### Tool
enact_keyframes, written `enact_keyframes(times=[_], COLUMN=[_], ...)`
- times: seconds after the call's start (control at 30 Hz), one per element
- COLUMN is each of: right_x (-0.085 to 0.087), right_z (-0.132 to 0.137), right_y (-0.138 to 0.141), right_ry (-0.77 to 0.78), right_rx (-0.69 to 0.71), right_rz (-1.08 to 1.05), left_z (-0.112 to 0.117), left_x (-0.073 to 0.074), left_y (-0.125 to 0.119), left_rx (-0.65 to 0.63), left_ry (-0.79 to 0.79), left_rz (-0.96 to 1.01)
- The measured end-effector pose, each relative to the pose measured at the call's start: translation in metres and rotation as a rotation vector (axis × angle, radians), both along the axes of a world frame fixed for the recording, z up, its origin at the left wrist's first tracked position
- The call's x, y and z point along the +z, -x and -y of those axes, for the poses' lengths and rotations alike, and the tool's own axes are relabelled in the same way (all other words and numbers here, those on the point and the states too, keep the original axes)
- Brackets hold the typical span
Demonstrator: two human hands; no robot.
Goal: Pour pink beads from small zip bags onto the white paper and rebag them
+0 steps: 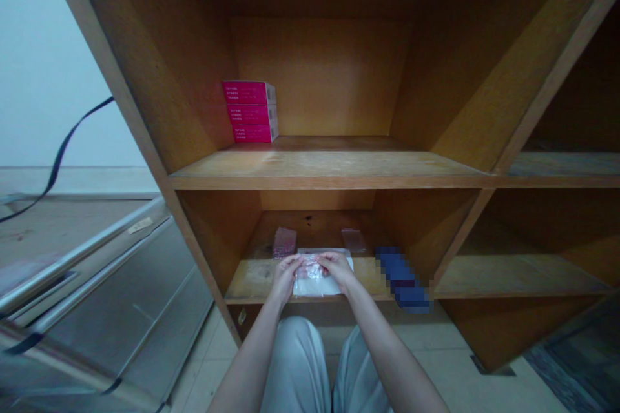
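On the lower shelf, both my hands hold a clear, shiny plastic packet with pinkish print (pixel 312 269). My left hand (pixel 287 271) pinches its left edge. At the other side, my right hand (pixel 338 266) has thumb and fingers closed on its right edge. Below the packet lies a white flat sheet or bag (pixel 317 288), partly covered. Behind my left hand is a small stack of pinkish clear packets (pixel 284 242). Further back to the right lies another flat clear packet (pixel 354 241). What is inside the held packet is too small to make out.
Three stacked magenta boxes (pixel 250 112) stand on the upper shelf (pixel 329 162). A blurred-out blue item (pixel 402 277) overhangs the lower shelf's front edge at right. A wooden divider (pixel 462 242) bounds the compartment. At left is a metal-framed panel (pixel 121 310); a dark strap (pixel 61 158) hangs above.
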State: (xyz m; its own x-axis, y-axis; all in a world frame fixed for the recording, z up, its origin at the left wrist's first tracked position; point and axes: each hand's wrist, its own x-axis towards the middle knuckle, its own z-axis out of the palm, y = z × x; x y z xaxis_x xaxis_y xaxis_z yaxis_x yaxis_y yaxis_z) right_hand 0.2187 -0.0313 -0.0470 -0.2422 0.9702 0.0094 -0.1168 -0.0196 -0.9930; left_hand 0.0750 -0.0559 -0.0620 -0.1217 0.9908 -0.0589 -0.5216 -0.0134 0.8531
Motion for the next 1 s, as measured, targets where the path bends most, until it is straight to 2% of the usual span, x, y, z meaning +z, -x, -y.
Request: enact_keyframes(times=[0.13,0.27,0.57,0.8,0.9,1.0], right_x=[0.0006,0.0006,-0.0069,-0.0035,-0.0007,0.0020], right_z=[-0.0043,-0.0029,0.0001,-0.0004,0.0007,0.0030], right_y=[-0.0040,-0.0055,-0.0027,-0.0004,0.0005,0.0033], right_ry=[0.017,0.014,0.037,-0.030,-0.061,-0.097], right_rx=[0.013,-0.035,-0.126,-0.159,-0.159,-0.158], right_rz=[0.021,0.055,-0.008,-0.018,0.007,0.037], left_z=[0.0004,0.0003,-0.0003,0.0001,0.0005,0.0009], left_x=[0.0009,0.0016,-0.0019,-0.0004,0.0008,0.0005], left_y=[0.0002,0.0004,-0.0010,-0.0005,0.0003,0.0006], left_rx=[-0.049,-0.074,-0.063,-0.010,-0.036,-0.083], left_ry=[-0.009,0.018,0.016,0.022,0.021,0.011], left_rz=[-0.003,-0.033,-0.076,-0.039,-0.028,-0.098])
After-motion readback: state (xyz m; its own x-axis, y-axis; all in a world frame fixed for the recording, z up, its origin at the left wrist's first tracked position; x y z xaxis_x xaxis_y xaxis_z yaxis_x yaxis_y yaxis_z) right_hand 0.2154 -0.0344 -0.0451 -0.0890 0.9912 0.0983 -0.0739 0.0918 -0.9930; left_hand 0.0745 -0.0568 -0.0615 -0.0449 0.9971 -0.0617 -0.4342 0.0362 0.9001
